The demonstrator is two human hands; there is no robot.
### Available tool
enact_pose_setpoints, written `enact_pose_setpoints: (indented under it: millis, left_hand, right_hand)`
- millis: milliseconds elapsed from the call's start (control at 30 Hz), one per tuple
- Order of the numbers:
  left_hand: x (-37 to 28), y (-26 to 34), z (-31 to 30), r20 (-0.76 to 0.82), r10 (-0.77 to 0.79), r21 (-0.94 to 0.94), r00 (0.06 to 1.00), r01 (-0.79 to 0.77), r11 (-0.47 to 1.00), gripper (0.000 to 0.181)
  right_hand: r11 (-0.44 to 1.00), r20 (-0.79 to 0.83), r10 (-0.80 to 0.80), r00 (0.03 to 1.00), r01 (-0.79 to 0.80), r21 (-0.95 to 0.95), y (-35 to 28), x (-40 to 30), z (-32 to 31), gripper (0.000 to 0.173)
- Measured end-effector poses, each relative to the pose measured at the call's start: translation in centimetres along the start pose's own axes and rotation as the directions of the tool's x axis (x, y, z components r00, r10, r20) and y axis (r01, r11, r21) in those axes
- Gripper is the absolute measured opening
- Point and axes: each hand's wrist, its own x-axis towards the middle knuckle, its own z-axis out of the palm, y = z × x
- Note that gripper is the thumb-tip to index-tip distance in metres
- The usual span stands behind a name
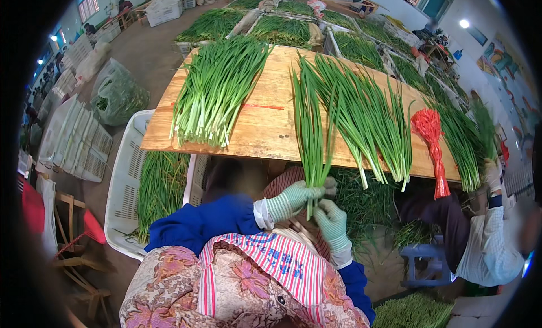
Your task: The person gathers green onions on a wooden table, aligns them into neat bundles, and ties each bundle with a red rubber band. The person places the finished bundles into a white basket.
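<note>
My left hand (292, 200), in a striped knit glove, grips a small bunch of green garlic chives (312, 141) near the stem ends. The leaves lie over the front edge of a wooden table (271, 135). My right hand (333, 226), gloved alike, has its fingers curled at the lower stem tips; whether it pinches any is hard to see. Left on the tabletop lies a thick pile of chives (218, 95), with a red tie strip (264, 106) running out from beneath it. Looser chives (368, 124) spread at the right, beside a bundle of red plastic strips (434, 148).
A white plastic crate (123, 188) holding chives stands left of my legs. Beyond the table are several crates of chives (279, 29). At the right, a co-worker's gloved hand (492, 175) holds chives upright near a blue stool (425, 264). Cut greens (360, 205) lie below the table.
</note>
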Motion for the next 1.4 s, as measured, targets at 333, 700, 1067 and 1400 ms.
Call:
enact_pose_setpoints:
  millis: [333, 700, 1067, 1400]
  left_hand:
    - [-1.3, 5.7, 3.0, -0.046, -0.048, 0.203, 0.998, 0.056, 0.978, 0.03]
    - [-0.8, 8.2, -2.3, -0.074, 0.299, -0.104, 0.951, -0.306, 0.946, 0.036]
    - [-1.4, 9.5, -3.1, 0.046, 0.218, -0.399, 0.975, -0.182, 0.899, 0.047]
    - [-0.6, 8.4, -3.8, 0.093, 0.328, -0.476, 0.94, -0.247, 0.844, 0.038]
  right_hand:
    - [0.995, -0.039, -0.043, 0.998, 0.046, 0.084, -10.9, 3.8, -11.8, 0.02]
    - [0.354, 0.464, -0.378, 0.801, 0.588, -0.727, -20.4, 21.0, -6.2, 0.025]
    - [0.059, 0.341, -0.026, 0.94, 0.342, -0.938, -13.3, 36.2, 5.8, 0.024]
    - [0.909, -0.169, -0.376, 0.911, 0.398, 0.122, -20.8, 36.1, -7.1, 0.015]
